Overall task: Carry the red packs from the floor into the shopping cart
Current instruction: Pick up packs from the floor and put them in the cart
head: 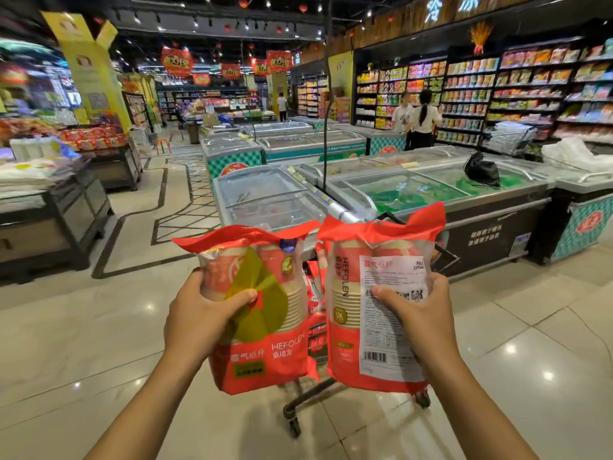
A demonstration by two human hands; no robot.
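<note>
Above the shopping cart (308, 391) at twelve o'clock, the left hand (199, 313) clasps a red pack (265, 356) and the right hand (423, 313) a second red pack (351, 293), both lifted, apparently not yet dropped in.

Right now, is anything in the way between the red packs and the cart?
Nothing visible is. The left hand holds one red pack and the right hand holds the other red pack, both in front of the shopping cart, which they mostly hide.
</note>
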